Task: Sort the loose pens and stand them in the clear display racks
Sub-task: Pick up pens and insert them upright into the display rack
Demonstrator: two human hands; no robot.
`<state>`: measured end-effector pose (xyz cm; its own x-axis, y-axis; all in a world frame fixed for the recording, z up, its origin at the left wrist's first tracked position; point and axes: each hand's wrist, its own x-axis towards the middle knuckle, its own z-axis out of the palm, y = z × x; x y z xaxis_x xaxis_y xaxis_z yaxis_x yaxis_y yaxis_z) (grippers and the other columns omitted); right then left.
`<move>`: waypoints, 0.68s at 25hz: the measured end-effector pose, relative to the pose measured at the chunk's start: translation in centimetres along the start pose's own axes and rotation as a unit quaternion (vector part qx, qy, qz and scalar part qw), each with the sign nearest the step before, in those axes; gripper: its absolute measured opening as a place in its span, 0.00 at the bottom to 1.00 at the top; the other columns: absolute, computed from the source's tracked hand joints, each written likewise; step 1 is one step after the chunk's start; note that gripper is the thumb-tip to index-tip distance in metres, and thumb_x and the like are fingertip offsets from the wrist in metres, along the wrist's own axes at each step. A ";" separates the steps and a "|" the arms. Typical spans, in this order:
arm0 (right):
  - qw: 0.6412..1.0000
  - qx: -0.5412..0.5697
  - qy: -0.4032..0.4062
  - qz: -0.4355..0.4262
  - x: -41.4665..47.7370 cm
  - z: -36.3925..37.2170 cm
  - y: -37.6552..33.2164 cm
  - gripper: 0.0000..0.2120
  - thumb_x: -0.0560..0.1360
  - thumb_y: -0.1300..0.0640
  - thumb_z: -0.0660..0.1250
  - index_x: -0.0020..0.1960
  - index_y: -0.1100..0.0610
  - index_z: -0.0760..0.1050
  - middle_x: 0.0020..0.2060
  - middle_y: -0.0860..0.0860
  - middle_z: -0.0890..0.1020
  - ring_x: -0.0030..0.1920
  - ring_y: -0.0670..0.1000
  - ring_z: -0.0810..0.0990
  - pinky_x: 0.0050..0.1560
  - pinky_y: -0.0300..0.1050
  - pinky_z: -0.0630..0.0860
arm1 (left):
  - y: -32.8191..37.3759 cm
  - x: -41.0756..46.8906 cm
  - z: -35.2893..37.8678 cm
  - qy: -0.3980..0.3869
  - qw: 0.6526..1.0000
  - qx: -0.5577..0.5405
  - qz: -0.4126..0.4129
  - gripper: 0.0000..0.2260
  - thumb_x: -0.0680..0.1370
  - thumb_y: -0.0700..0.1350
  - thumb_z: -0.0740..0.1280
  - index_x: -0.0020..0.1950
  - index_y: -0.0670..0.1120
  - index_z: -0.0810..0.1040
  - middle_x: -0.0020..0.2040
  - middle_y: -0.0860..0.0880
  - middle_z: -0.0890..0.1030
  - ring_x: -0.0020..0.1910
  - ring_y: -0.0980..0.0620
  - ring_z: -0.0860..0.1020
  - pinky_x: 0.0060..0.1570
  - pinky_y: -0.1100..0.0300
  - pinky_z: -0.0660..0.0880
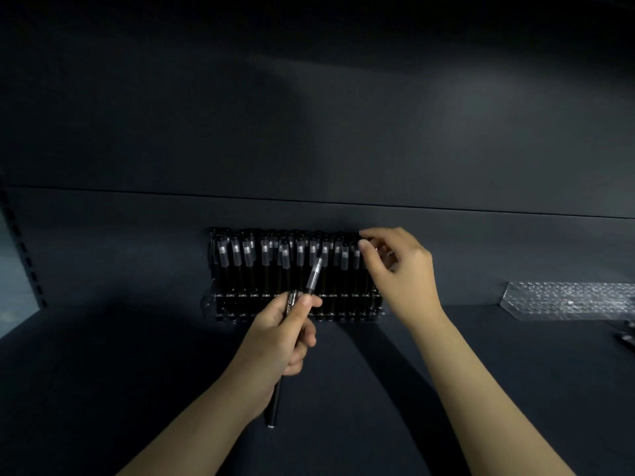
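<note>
- Dark shelving, dim light: a person's left hand [285, 333] grips two loose pens in front of the full rack [237, 312]. Fingers are curled round both barrels, thumb pressed on top.
- Capped pen [314, 276]: held approx. mid-barrel. Long axis is tilted, frosted cap end pointing up & slightly right toward the racked pens [264, 255]; the other end is hidden in the fist.
- Second pen [273, 407]: dark barrel runs through the same fist at a steeper angle. Lower end sticks out below the wrist, pointing down toward the viewer; a printed stretch shows just beside the thumb.
- Right hand [402, 273] is at the rack's right end, thumb & forefinger drawn close at the cap tops. Whether they pinch a pen or only touch it can't be told; too dark.
- Racked pens stand upright, caps up, in tight rows. The full rack sits at the back of the shelf [137, 372], against the rear panel. An empty rack [567, 300] sits well apart, to the right.
- Handling, as judged: pens are light, stiff, smooth plastic, prob. slippery w/ two in one fist. Caps may pull off, so best taken by the barrel just below the cap, one at a time.
- Insertion likely needs the axis brought vertical, cap up, to match the neighbours. Free holes in the full rack can't be made out.
</note>
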<state>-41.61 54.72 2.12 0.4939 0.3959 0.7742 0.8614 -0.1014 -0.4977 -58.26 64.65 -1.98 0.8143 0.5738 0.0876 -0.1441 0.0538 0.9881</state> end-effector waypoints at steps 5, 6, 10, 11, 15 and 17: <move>0.925 0.242 -0.222 0.193 -0.4 1.2 -3.2 0.07 0.76 0.55 0.68 0.52 0.57 0.79 0.41 0.53 0.84 0.41 0.48 0.81 0.43 0.41 0.79 | -0.1 0.1 0.2 0.000 1.000 -0.008 0.005 0.10 0.81 0.50 0.61 0.55 0.49 0.79 0.29 0.50 0.74 0.22 0.57 0.63 0.20 0.65 0.58; 0.905 0.286 -0.227 0.219 -0.7 1.6 -3.4 0.08 0.76 0.58 0.68 0.53 0.60 0.79 0.41 0.55 0.83 0.40 0.49 0.81 0.43 0.41 0.79 | -0.1 0.0 0.3 -0.002 1.000 -0.006 0.003 0.09 0.81 0.50 0.61 0.55 0.50 0.79 0.29 0.50 0.74 0.21 0.57 0.63 0.20 0.65 0.59; 0.879 0.390 -0.129 0.241 0.1 1.2 -2.9 0.09 0.76 0.65 0.67 0.56 0.62 0.76 0.39 0.56 0.84 0.39 0.50 0.82 0.42 0.41 0.80 | 0.0 0.1 0.1 -0.005 1.000 0.004 -0.007 0.09 0.81 0.50 0.62 0.56 0.49 0.79 0.29 0.51 0.76 0.21 0.58 0.64 0.19 0.66 0.59; 0.900 0.366 -0.058 0.230 0.6 0.4 -2.4 0.09 0.75 0.66 0.67 0.55 0.60 0.75 0.39 0.57 0.84 0.38 0.49 0.82 0.42 0.41 0.79 | 0.0 0.1 0.0 -0.009 1.000 0.012 -0.015 0.10 0.81 0.51 0.62 0.57 0.49 0.78 0.29 0.51 0.77 0.22 0.58 0.64 0.19 0.66 0.59; 0.958 0.145 0.163 0.188 1.7 -3.5 0.7 0.05 0.75 0.61 0.68 0.48 0.53 0.74 0.41 0.52 0.84 0.40 0.46 0.82 0.45 0.42 0.78 | -0.4 0.3 0.2 -0.012 0.998 0.026 -0.064 0.12 0.81 0.53 0.60 0.56 0.46 0.75 0.29 0.50 0.77 0.21 0.58 0.63 0.20 0.66 0.57; 0.966 0.097 0.172 0.166 1.5 -4.0 1.2 0.04 0.76 0.59 0.68 0.49 0.52 0.75 0.42 0.49 0.83 0.43 0.45 0.82 0.48 0.37 0.77 | -0.5 0.7 0.4 -0.002 0.997 0.000 -0.079 0.10 0.83 0.50 0.58 0.54 0.43 0.72 0.28 0.48 0.77 0.20 0.57 0.63 0.19 0.67 0.57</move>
<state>-39.33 51.49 4.22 0.7777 0.0401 0.6274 0.6273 0.0168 -0.7786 -57.40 64.67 -2.36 0.8288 0.5552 -0.0695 -0.0128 0.1430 0.9896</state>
